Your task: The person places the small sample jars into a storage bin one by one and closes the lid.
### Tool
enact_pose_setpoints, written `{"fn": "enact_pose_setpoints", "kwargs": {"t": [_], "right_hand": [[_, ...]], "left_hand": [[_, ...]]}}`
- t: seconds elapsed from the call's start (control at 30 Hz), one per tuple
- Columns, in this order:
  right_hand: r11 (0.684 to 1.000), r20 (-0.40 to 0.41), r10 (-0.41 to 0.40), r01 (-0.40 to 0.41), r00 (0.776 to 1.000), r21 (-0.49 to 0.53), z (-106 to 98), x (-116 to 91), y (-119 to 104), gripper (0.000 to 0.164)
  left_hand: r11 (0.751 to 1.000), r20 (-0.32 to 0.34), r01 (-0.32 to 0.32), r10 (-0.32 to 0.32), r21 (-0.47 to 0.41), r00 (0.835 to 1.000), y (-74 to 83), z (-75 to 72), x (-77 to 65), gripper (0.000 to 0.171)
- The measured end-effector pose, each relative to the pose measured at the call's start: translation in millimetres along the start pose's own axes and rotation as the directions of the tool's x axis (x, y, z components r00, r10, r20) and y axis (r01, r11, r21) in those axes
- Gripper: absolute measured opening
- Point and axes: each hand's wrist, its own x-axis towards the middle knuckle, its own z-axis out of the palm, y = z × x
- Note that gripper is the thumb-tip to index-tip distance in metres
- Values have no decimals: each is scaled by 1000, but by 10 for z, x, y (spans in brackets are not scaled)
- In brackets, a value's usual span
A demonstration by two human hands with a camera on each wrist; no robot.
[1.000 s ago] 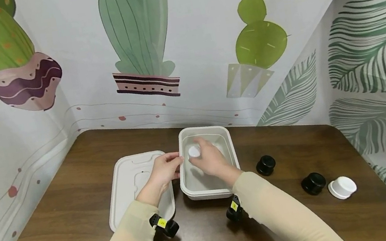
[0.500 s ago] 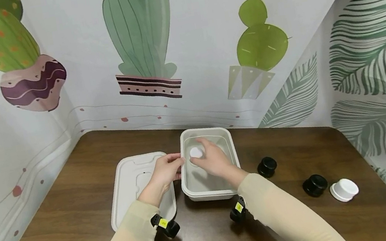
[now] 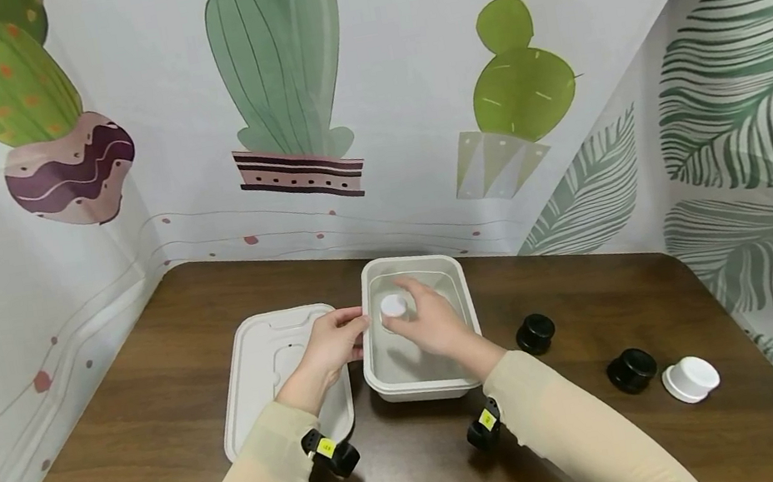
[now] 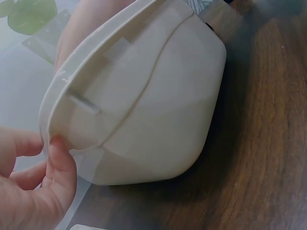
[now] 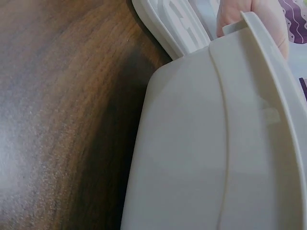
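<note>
A cream plastic storage box (image 3: 429, 390) stands open-topped on the table in front of me. My left hand (image 3: 330, 342) pinches its left rim, thumb and fingers on either side of the wall; in the left wrist view, fingers (image 4: 62, 165) press the outer wall below the rim. My right hand (image 3: 433, 322) reaches down inside the box. There its thumb and fingers curl round a small white round piece (image 3: 393, 306) near the left wall. The far fingers are partly hidden. In the right wrist view the box wall (image 5: 187, 139) blocks sight of that hand.
The box's flat lid (image 3: 243, 365) lies to its left, partly under my left forearm. On the right sit a black round piece (image 3: 535, 333), a second black piece (image 3: 631, 370) and a white flanged piece (image 3: 691, 379). A cactus-patterned cloth (image 3: 400, 87) hangs behind the table.
The head view has shifted slightly. My right forearm has moved a little to the right, while the hand stays round the white piece. My left hand keeps its hold on the rim.
</note>
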Motion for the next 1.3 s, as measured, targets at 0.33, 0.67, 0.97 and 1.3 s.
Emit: {"fn": "enact_pose_setpoints", "kwargs": {"t": [0.33, 0.67, 0.97, 1.3], "right_hand": [[999, -11, -20, 20, 1000, 29, -27, -51, -13, 70], [997, -25, -41, 42, 999, 67, -53, -105, 45, 67], [995, -20, -31, 32, 999, 97, -108, -151, 53, 65], [997, -31, -12, 15, 999, 74, -171, -190, 59, 64]], "left_hand": [[1000, 33, 6, -6, 5, 999, -5, -10, 9, 38], [1000, 30, 2, -2, 16, 1000, 10, -16, -5, 39], [1000, 28, 20, -20, -15, 999, -34, -30, 11, 38], [1000, 40, 10, -9, -29, 999, -61, -44, 29, 40]]}}
